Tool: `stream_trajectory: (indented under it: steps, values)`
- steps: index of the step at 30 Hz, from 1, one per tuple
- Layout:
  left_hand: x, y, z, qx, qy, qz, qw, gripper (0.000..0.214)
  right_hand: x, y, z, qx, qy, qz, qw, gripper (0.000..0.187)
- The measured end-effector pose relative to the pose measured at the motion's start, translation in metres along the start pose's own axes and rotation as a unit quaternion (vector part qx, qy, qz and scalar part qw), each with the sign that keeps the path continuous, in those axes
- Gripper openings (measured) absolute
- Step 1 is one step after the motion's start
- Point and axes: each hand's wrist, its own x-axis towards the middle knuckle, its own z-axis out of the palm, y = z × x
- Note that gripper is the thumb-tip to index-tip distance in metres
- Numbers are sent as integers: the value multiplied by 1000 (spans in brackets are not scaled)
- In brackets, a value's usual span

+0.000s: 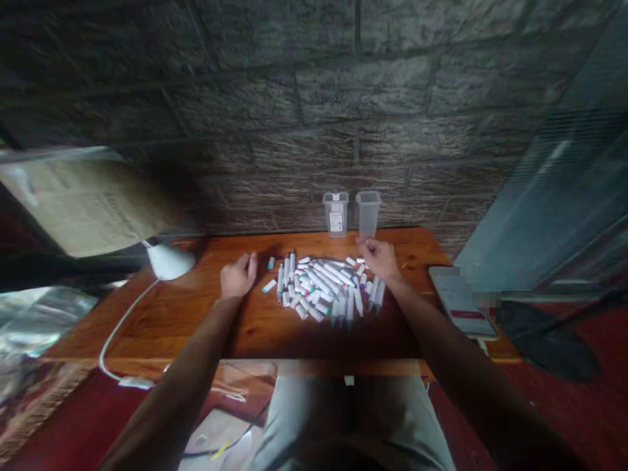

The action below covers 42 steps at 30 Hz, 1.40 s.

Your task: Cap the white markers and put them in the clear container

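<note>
Showing white with teal and purple on the markers [324, 280]; gleaming orange-brown on the table [186, 320]; repeating grey bricks across the wall [383, 144].

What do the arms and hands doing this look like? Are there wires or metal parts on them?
They are a person's: the left hand and right hand are ungloved, and no sleeve, watch or cable can be made out on the left forearm or right forearm. The blur could hide a thin ring. Pale greyish trousers are worn below.
</note>
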Motion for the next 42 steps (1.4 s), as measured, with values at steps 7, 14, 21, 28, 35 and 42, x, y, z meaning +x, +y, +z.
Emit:
stream_trajectory:
  steps: [7,14,21,28,35,42]
  values:
    - [0,0,1,-48,8,-19,999,38,-1,2,-1,-3,-12,5,1000,50]
    - [0,4,-2,-84,14,-18,996,37,-3,1,1,5,-22,-5,1000,49]
    - [0,3,-1,-96,15,-24,995,38,-3,3,1,-2,-15,-10,1000,51]
    - [-1,2,1,-105,20,-22,994,37,-5,-1,2,-6,-29,-25,999,51]
    - [-1,3,1,-109,20,-20,994,37,-7,-5,2,-8,-69,-33,997,47]
    - [0,3,1,-99,16,-18,995,37,-10,-15,3,25,-137,-60,988,26]
